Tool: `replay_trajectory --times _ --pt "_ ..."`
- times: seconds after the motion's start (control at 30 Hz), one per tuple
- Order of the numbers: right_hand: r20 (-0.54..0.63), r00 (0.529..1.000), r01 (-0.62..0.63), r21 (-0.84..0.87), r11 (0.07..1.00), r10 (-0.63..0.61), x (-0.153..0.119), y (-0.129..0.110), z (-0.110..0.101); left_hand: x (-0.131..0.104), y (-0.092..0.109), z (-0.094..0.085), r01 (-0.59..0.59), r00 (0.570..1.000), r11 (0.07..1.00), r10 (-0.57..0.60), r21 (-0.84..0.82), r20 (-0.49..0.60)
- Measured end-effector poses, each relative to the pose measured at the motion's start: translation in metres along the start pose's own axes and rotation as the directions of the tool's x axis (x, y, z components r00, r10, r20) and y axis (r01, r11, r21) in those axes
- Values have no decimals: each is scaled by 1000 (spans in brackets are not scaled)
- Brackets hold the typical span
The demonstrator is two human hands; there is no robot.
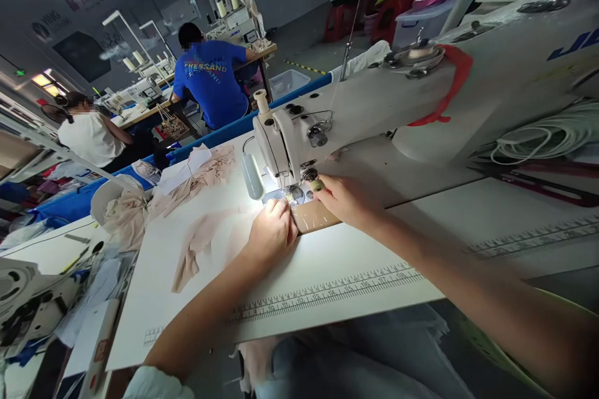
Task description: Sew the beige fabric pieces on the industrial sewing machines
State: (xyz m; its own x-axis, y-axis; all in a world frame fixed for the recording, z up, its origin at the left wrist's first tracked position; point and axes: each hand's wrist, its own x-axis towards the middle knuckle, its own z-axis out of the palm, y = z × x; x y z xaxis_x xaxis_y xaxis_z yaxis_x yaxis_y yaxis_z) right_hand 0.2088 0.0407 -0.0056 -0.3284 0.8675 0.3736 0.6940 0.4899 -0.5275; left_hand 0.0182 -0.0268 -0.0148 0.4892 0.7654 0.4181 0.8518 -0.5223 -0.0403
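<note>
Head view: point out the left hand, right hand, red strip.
Left hand (270, 230), head view: back of hand.
Right hand (346, 201), head view: back of hand.
Red strip (459, 78), head view: middle of strip.

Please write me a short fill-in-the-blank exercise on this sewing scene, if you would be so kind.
1. The flat strip across the arm of the white metal sewing machine is coloured ____.
2. The thin beige fabric piece on the flat white tabletop is nearer the person's bare ____ grip.
3. The short-sleeved shirt with colourful lettering across its back is ____.

Missing words: red; left; blue.
</note>
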Motion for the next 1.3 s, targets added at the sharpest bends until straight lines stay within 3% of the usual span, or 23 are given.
replay_trajectory --times 0.23,0.53,0.73,0.87,0.97,1.1,1.2,1.3 --pt "21 1000 -5 47 999 4 -4 -4 -9 2 -1 -1 -30 999 1000 30 7 -25" --pt "23 1000 6 48 999 -7 0 -2 0 6 -8 1 17 1000 998 -18 -54 -24" --pt "-3 1000 -2 33 999 2 -6 -2 -11 8 -9 4 36 999 997 -36 -71 -2" --pt "56 996 69 7 998 -69 -19 -15 -16 10 -21 -7 140 990 975 -139 -175 16" --pt "104 944 316 -14 949 -313 -35 -43 -10 10 -40 -22 357 933 903 -355 -237 55" --pt "133 801 595 -78 800 -583 -55 -84 14 4 -59 -41 555 824 827 -531 -90 198" --pt "220 741 650 1 760 -634 -69 -99 29 -9 -65 -53 640 732 762 -567 -97 377" --pt "243 710 675 33 737 -661 -90 -98 30 -43 -70 -70 669 709 696 -490 -261 508"
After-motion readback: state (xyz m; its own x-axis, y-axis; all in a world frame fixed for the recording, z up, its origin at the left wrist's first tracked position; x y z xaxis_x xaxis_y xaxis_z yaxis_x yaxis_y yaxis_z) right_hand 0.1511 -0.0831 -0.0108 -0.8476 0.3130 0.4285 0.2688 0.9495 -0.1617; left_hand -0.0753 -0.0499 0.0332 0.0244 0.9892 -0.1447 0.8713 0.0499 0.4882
